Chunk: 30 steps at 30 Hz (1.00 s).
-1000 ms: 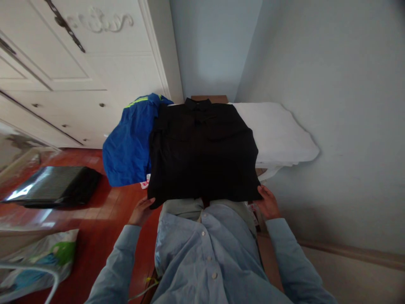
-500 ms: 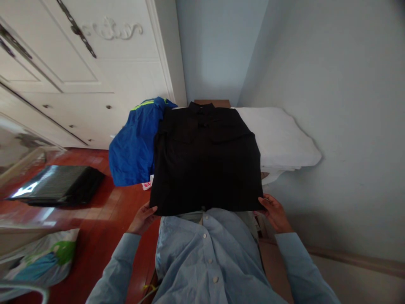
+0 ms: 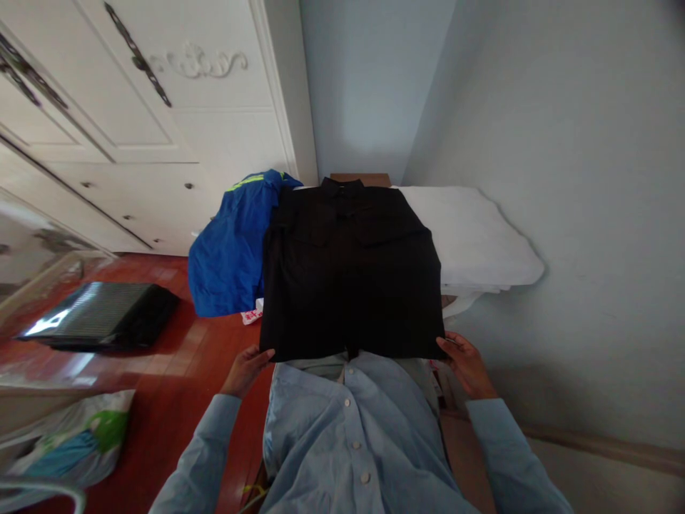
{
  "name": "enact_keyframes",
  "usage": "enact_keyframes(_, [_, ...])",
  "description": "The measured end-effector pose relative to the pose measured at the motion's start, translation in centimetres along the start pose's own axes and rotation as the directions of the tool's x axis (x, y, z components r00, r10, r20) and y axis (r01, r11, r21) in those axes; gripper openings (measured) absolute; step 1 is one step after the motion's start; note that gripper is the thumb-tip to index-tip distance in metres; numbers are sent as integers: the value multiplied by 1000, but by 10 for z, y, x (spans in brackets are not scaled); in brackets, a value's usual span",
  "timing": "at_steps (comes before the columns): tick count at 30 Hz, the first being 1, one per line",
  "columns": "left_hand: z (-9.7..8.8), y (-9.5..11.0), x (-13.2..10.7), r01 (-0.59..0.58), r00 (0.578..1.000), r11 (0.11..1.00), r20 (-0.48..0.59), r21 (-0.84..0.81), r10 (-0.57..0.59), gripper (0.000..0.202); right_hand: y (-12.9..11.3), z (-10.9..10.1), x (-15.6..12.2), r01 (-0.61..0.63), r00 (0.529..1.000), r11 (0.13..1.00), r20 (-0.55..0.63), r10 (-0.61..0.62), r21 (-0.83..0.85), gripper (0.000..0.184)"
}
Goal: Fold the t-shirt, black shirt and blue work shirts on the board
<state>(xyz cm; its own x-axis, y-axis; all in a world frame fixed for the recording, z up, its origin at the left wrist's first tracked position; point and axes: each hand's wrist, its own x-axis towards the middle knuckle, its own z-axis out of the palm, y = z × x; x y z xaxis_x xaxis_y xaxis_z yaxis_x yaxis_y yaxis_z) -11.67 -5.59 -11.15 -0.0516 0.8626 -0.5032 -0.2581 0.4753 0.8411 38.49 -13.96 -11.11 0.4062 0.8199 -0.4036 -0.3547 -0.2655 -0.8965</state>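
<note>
A black shirt [image 3: 353, 285] is spread front side up over a white ironing board [image 3: 465, 235], its collar at the far edge and its hem toward me. My left hand [image 3: 247, 369] pinches the hem's left corner between thumb and fingers. At the right corner of the hem, my right hand [image 3: 467, 364] has the same kind of pinch. The lower part of the shirt is stretched between both hands, just in front of my body. To its left, a blue garment [image 3: 230, 250] with yellow-green stripes hangs over the board's end.
White cabinets [image 3: 214, 135] stand at the far left, and a grey wall [image 3: 589, 214] runs along the right. On the red wooden floor [image 3: 193, 400] lie a black, shiny ribbed item [image 3: 107, 314] and a printed plastic bag [image 3: 90, 442]. A brown object [image 3: 361, 180] shows behind the collar.
The left corner of the hem has shifted slightly right with my left hand. My right hand keeps its pinch nearly in place. The view has tipped a little upward.
</note>
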Motion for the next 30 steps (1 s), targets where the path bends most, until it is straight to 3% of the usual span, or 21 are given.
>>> enact_keyframes(10, [-4, -4, 3, -70, 997, 994, 38, 83, 67, 51, 3, -1, -1, 20, 1000, 995, -17, -22, -95, 46])
enact_keyframes(17, [3, 11, -8, -120, 987, 984, 124, 132, 104, 53, -20, 14, -15, 10, 1000, 991, 4, -10, -130, 51])
enact_keyframes(19, [9, 23, -17, -138, 984, 982, 131, 125, 122, 63, -30, 18, -21, 16, 1000, 985, 4, -15, -171, 57])
enact_keyframes(23, [23, 53, -40, -252, 967, 946, 97, 205, 237, 104, -54, 23, -32, 89, 996, 954, 7, -91, -287, 82])
enact_keyframes(25, [29, 69, -51, -333, 943, 906, 77, 261, 324, 96, -67, 25, -38, 167, 985, 925, 24, -169, -341, 84])
enact_keyframes(28, [36, 89, -64, -418, 903, 839, 56, 349, 427, 52, -90, 31, -46, 287, 957, 858, 83, -279, -426, 60])
enact_keyframes(30, [39, 102, -71, -438, 888, 823, 34, 361, 458, 39, -104, 34, -51, 346, 937, 813, 124, -328, -467, 48])
